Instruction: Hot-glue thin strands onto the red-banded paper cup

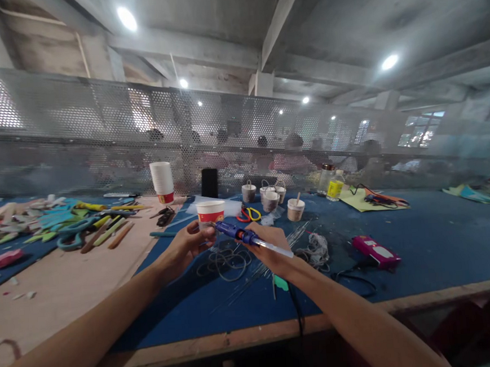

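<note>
My right hand (271,248) grips a blue glue gun (236,233) with a clear glue stick (275,249) poking out of its back; a black cord (298,315) drops from it over the table edge. The gun's nozzle points left toward my left hand (190,241), whose fingers pinch something small right at the tip; I cannot make out what it is. Just behind both hands stands a red-and-white paper cup (210,212). Loops of thin wire (225,261) lie on the blue mat (424,248) under the hands.
A stack of paper cups (162,182), a black phone (209,183), several small pots (270,199) and a yellow-labelled bottle (335,188) line the back. Scissors and coloured craft pieces (61,220) lie left; a pink tool (375,251) lies right. Other people sit behind the perforated screen (96,127).
</note>
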{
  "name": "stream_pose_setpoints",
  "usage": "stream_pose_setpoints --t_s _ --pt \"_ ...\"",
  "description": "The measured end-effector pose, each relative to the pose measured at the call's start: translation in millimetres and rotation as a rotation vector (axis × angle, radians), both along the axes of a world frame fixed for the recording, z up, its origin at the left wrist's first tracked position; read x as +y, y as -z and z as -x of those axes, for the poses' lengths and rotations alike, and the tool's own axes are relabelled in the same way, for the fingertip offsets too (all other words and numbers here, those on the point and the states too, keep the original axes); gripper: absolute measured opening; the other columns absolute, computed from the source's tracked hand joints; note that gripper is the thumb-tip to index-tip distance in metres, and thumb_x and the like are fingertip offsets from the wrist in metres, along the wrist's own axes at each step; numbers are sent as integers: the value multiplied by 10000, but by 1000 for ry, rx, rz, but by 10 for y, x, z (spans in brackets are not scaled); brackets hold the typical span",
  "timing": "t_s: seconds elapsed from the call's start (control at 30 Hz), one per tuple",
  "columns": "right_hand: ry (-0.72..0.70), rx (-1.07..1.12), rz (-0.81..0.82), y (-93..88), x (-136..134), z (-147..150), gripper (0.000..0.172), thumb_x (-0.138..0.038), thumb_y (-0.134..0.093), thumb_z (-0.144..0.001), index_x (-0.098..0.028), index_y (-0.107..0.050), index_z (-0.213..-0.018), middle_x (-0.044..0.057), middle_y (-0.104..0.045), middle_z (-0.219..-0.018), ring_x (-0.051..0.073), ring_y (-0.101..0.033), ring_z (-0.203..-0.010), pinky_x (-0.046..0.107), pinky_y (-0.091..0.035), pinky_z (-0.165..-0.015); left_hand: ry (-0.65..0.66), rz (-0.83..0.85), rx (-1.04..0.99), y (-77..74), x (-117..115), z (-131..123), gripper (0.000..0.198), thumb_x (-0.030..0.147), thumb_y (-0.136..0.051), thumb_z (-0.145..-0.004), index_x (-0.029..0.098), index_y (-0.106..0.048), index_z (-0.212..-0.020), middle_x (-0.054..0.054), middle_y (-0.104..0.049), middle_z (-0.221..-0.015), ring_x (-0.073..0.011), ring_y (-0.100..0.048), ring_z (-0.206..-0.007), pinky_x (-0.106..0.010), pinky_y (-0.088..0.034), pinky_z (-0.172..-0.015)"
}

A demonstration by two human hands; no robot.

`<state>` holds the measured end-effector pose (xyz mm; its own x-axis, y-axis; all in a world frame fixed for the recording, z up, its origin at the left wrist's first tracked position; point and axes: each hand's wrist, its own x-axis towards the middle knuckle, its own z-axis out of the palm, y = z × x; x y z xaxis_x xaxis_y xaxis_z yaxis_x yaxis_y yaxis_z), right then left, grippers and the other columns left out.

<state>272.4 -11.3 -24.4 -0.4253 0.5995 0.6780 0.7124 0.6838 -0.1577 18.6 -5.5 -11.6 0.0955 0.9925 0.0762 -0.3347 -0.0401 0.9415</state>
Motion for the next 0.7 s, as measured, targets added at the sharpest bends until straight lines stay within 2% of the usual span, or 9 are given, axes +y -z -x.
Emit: stream_pose_setpoints --t_s 0.13,0.37,0.7 --pt "15 -1 9 7 8 -5 171 -404 -664 -1026 -234 -676 -1037 15 -749 -822 182 -678 -734 258 -326 -633 9 -3 -2 12 5 5 437 263 -1003 -621 168 -782 -987 -57 -764 -981 -158 -694 -774 -279 -590 -749" --pt "38 -26 60 -50 -35 4 112 -353 -658 -1028 -241 -660 -1030 15 -756 -836 188 -678 -733 270 -304 -627 17 -14 -16 0 -25 -2 388 227 -975 -664 159 -778 -992 -52 -769 -924 -170 -708 -758 -297 -592 -764" --pt "34 -26 91 -94 -69 -10 70 -284 -680 -1002 -233 -639 -1028 13 -763 -873 196 -692 -768 269 -316 -645 14 5 -33 17 -5 9 432 248 -1005 -632 161 -779 -989 -34 -748 -932 -161 -703 -799 -276 -590 -765"
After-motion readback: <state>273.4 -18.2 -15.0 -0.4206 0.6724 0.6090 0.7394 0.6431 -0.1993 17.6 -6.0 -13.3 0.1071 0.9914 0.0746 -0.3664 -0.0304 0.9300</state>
